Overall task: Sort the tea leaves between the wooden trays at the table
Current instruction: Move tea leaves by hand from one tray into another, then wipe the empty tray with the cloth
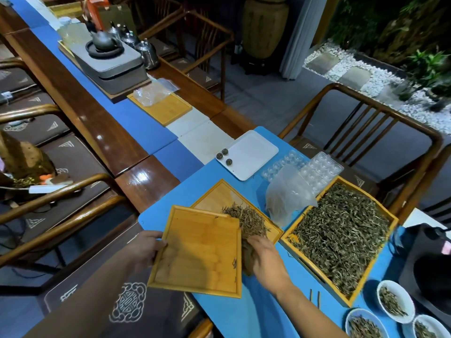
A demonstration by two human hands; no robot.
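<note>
My left hand (144, 250) grips the left edge of a bare wooden tray (197, 250), which is tilted and lifted over the near table edge. Its far right corner overlaps a second wooden tray (219, 195) lying flat, with a pile of tea leaves (246, 219) on it. My right hand (264, 261) is at the lifted tray's right edge, beside a blurred clump of leaves; its fingers are curled and partly hidden. A large wooden tray (385, 247) to the right is filled with loose tea leaves (341, 230).
A white plate (253, 154) with three tea balls, clear plastic moulds (319, 169) and a plastic bag (285, 193) lie behind the trays. Three white bowls (395, 303) of leaves sit at the lower right, beside a black device (429, 269). Wooden chairs flank the table.
</note>
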